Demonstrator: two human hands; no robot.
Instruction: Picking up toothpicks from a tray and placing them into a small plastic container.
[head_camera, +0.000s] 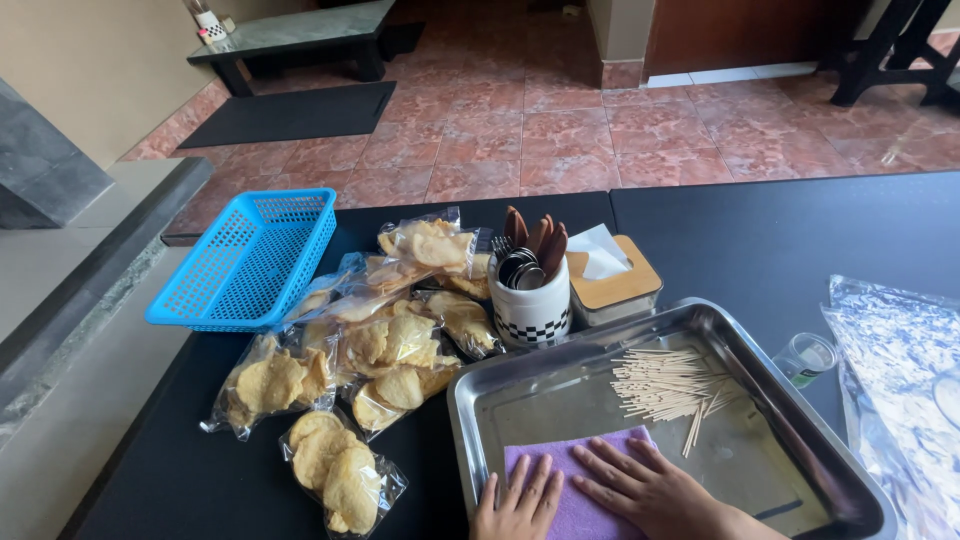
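Purple cloth is lying at the steel tray's near edge, both hands, left and right, pressing it flat with fingers spread; toothpicks are still sitting unwiped mid-tray.

Left hand flat, fingers spread, right hand flat, palm down

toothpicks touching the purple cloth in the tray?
No. The toothpicks lie in a pile on bare metal of the tray, apart from the purple cloth under both hands.
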